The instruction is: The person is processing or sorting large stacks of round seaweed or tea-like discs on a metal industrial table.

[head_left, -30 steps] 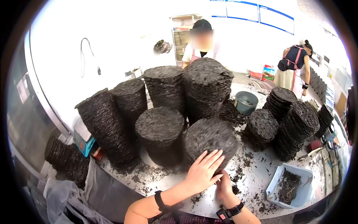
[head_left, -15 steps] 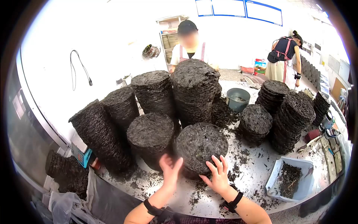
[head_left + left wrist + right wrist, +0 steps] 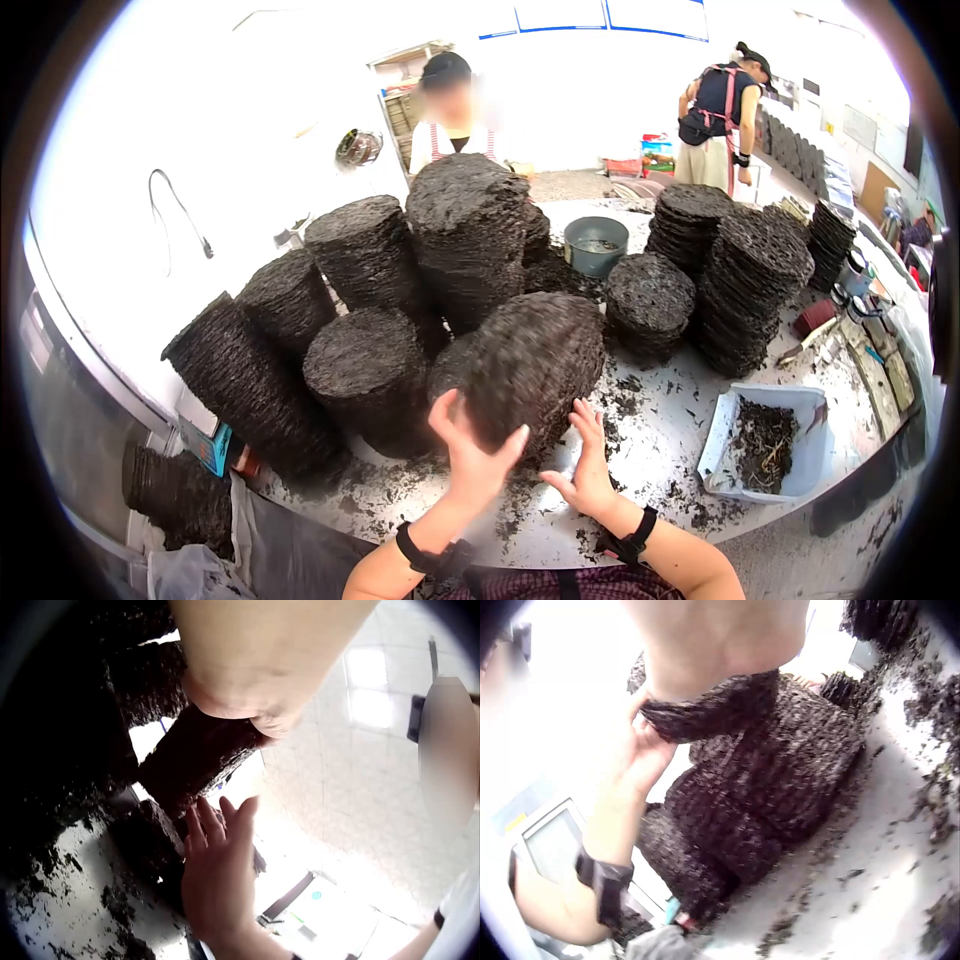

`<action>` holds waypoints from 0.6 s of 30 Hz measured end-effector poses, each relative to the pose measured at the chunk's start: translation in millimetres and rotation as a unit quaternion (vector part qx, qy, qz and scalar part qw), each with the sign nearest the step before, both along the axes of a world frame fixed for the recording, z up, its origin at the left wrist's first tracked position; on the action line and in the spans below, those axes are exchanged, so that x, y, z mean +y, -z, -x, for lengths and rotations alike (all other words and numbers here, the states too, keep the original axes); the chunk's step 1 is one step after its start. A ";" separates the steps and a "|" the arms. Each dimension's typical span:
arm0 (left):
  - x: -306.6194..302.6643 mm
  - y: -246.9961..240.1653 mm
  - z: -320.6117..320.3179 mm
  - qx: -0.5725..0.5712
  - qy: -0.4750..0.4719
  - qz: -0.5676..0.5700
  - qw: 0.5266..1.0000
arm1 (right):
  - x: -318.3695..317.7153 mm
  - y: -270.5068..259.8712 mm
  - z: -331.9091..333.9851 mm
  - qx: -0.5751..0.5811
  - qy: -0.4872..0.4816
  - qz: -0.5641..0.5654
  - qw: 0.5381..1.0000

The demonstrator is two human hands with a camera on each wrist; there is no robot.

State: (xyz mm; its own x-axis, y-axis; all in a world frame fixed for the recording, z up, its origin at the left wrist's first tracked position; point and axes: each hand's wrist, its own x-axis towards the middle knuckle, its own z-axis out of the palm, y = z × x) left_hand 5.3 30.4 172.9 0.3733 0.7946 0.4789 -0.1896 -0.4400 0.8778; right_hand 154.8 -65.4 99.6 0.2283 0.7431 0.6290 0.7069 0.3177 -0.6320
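Observation:
A thick stack of dark, rough round sheets point(image 3: 540, 365), like dried seaweed, leans at a tilt in front of me and is slightly blurred. My left hand point(image 3: 473, 458) grips its lower left edge, thumb towards me. On the other side my right hand point(image 3: 588, 468) has its fingers straight and spread, fingertips right at the stack's lower right side. In the right wrist view the left hand point(image 3: 646, 754) holds the edge of the sheets point(image 3: 712, 709). A shorter upright stack point(image 3: 368, 370) stands left of the held one.
Tall stacks point(image 3: 465, 240) line the back and left of the table point(image 3: 600, 545). A grey round pot point(image 3: 597, 258) stands behind, with more stacks point(image 3: 755, 285) at the right. A pale blue bin point(image 3: 815, 455) holds dark scraps. Two people point(image 3: 715, 125) are across the room.
The front stack has gone from upright to tilted, its left edge now gripped by my left hand. My right hand has moved from its top to its side. The head view has turned right.

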 end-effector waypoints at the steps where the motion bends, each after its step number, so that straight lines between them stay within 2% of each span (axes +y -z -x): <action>1: -18.2 1.0 -4.6 0.022 -0.003 -0.030 0.999 | -10.2 -0.4 1.2 0.087 -0.027 -0.023 0.996; 2: -31.7 4.6 -6.4 0.044 -0.003 -0.062 0.997 | -14.1 -2.9 5.0 0.211 -0.063 -0.071 0.973; 3: -40.6 4.6 -7.1 0.133 0.010 -0.165 0.977 | -21.1 -5.9 6.2 0.259 -0.044 -0.082 0.961; 4: -51.2 14.5 -9.4 0.105 0.120 -0.076 0.984 | -30.9 -5.8 8.6 0.308 -0.022 -0.090 0.947; 5: -57.5 24.6 -14.9 0.084 0.157 -0.001 0.984 | -33.5 2.7 11.0 0.365 0.000 -0.081 0.927; 6: -61.0 34.7 -21.5 0.062 0.190 0.072 0.977 | -39.4 4.6 5.5 0.370 0.007 -0.053 0.927; 9: -57.9 72.4 -30.4 0.075 0.204 0.334 0.917 | -62.0 8.6 -2.5 0.371 0.038 0.042 0.927; 13: -66.0 50.4 -35.5 0.037 0.164 0.399 0.901 | -76.8 6.7 1.8 0.289 0.011 0.084 0.954; 16: -66.6 44.5 -38.3 0.069 0.169 0.383 0.906 | -78.5 15.4 4.0 0.352 -0.032 0.028 0.935; 18: -66.1 55.4 -36.8 0.121 0.157 0.306 0.931 | -77.8 12.5 3.2 0.419 -0.036 0.035 0.907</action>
